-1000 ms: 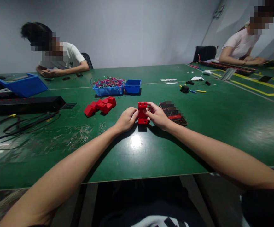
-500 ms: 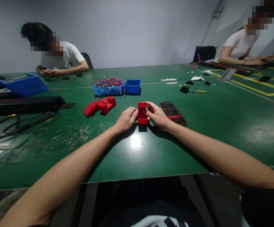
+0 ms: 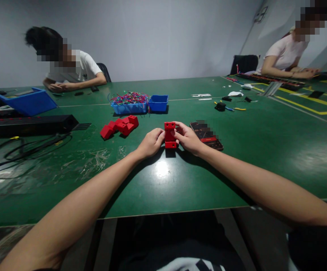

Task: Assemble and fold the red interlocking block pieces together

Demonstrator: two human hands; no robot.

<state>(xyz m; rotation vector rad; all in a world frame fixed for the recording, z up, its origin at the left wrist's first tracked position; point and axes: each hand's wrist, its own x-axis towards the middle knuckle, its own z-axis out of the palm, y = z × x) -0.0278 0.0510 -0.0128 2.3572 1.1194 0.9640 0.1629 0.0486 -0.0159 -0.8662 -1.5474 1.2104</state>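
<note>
Between my hands stands a red block (image 3: pixel 170 135) with small round holes in its upper and lower ends and a recessed middle. My left hand (image 3: pixel 152 142) pinches its left side with thumb and fingertips. From the right, my right hand (image 3: pixel 188 138) grips it, thumb across the front and fingers partly hidden behind. To the left on the green table (image 3: pixel 163 192) lies a cluster of similar red blocks (image 3: pixel 120 126). A phone (image 3: pixel 205 136) with a lit screen lies just beyond my right hand.
Behind the blocks are a blue tray of coloured wires (image 3: pixel 130 107) and a small blue bin (image 3: pixel 158 103). A long black bar (image 3: pixel 28 126) and black cables (image 3: pixel 25 152) lie left. Pliers (image 3: pixel 236 109) lie right. One person (image 3: pixel 87 66) sits opposite, another (image 3: pixel 284 56) far right.
My hands and the red block stay practically in place. The person at the far right has shifted their hands slightly.
</note>
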